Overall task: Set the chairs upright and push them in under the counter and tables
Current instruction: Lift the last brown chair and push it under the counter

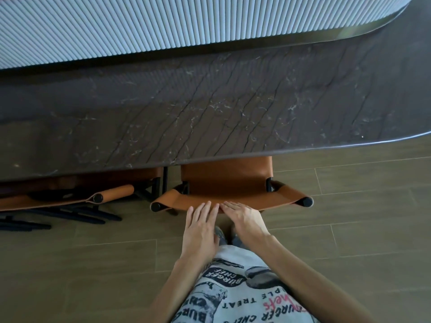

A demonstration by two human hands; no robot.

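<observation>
Hands first: your left hand (201, 226) and right hand (245, 217) lie flat and open, fingers stretched and together, fingertips meeting side by side at the top edge of the tan leather chair (229, 190) straight ahead of you. Neither hand curls around anything; the fingertips (207, 204) only rest against the backrest's upper edge, near its middle. Below your wrists you can see your printed shirt (235, 290) and your shoes on the wood-look tiled floor (349, 217).

That chair stands upright, its back toward you and its seat facing the counter. The backrest's long axis runs left to right, roughly parallel to the counter edge, ending in a black round cap at each end. The front part of the seat is already hidden under the dark veined stone counter (210, 108); the backrest is outside it.

Just to the left, a second tan chair (77, 198) sits partly under the same counter, black legs (70, 215) showing below it; you cannot tell for certain how it stands.

Beyond the counter top rises a pale ribbed wall panel (163, 22).
</observation>
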